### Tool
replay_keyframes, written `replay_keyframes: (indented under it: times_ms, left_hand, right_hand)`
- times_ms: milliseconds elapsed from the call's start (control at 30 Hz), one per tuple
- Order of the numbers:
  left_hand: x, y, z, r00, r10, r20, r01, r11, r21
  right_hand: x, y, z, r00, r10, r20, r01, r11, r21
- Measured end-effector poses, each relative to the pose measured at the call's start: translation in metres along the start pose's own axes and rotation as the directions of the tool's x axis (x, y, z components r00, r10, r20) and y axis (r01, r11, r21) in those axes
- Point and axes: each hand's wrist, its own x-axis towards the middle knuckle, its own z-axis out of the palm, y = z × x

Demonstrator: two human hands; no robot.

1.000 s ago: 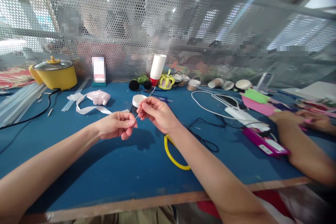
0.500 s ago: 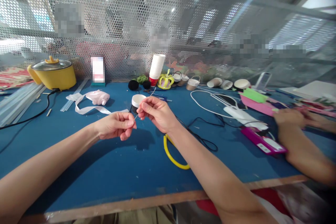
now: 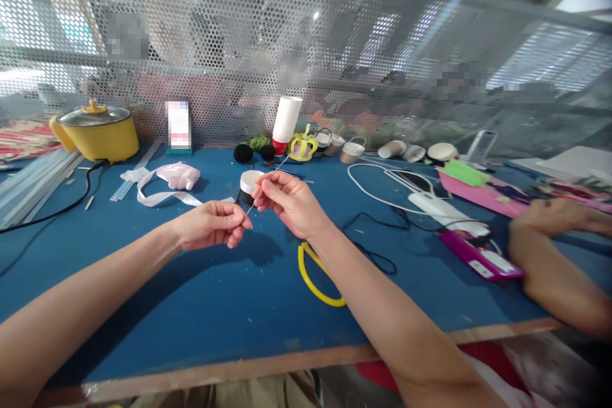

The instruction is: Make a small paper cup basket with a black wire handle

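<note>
— Head-camera view: what is held above the blue table (image 3: 215, 306)?

— A thin metal wire (image 3: 268, 182) is held between both hands. It is pinched by the right hand (image 3: 287, 201) between thumb and fingertips near its middle, and its lower end is met by the left hand (image 3: 210, 224), whose thumb and forefinger are pressed together at that end. Whether the end is actually gripped there cannot be told. The upper end of the wire is pointed up and away, toward the stack of white paper cups (image 3: 285, 120).

— What is seen just behind the hands?

— A small black jar with a white lid (image 3: 249, 183) is stood on the table, partly covered by the right hand. A white ribbon (image 3: 162, 196) is laid to the left of it, next to a pale pink soft item (image 3: 179, 175).

— And under the right forearm?

— A yellow tube (image 3: 315, 280) is curved on the table there, and a black cord (image 3: 373, 255) is looped beside it.

— What else is shown?

— A yellow electric pot with a lid (image 3: 95, 134) is placed at the far left, with a perforated metal screen (image 3: 239, 44) behind the table. At the right, another person's arm (image 3: 554, 268) is rested on the table near a magenta case (image 3: 478, 256), well apart from the wire.
</note>
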Motion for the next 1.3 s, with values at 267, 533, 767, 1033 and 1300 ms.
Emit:
replay_keyframes:
  times_ms: [267, 533, 767, 1033, 1300]
  left_hand:
    - [0.002, 0.002, 0.007, 0.991, 0.073, -0.116, -0.061, 0.993, 0.104]
    - [0.002, 0.003, 0.009, 0.98, 0.119, -0.16, -0.076, 0.964, 0.253]
    - [0.003, 0.002, 0.005, 0.975, 0.118, -0.188, -0.051, 0.944, 0.327]
    - [0.002, 0.008, 0.002, 0.992, 0.085, -0.089, -0.034, 0.883, 0.468]
    - [0.001, 0.009, 0.014, 0.939, 0.259, -0.224, -0.107, 0.844, 0.525]
  right_hand:
    - [-0.004, 0.004, 0.007, 0.999, -0.001, 0.045, 0.011, 0.978, -0.206]
    - [-0.003, 0.007, 0.007, 0.998, -0.051, 0.031, 0.058, 0.958, -0.282]
    - [-0.002, 0.009, 0.006, 1.0, -0.024, 0.0, 0.023, 0.954, -0.298]
    - [0.0, 0.001, 0.0, 0.988, -0.096, -0.124, 0.069, 0.976, -0.208]
    - [-0.002, 0.008, 0.01, 0.99, -0.056, -0.127, 0.026, 0.974, -0.227]
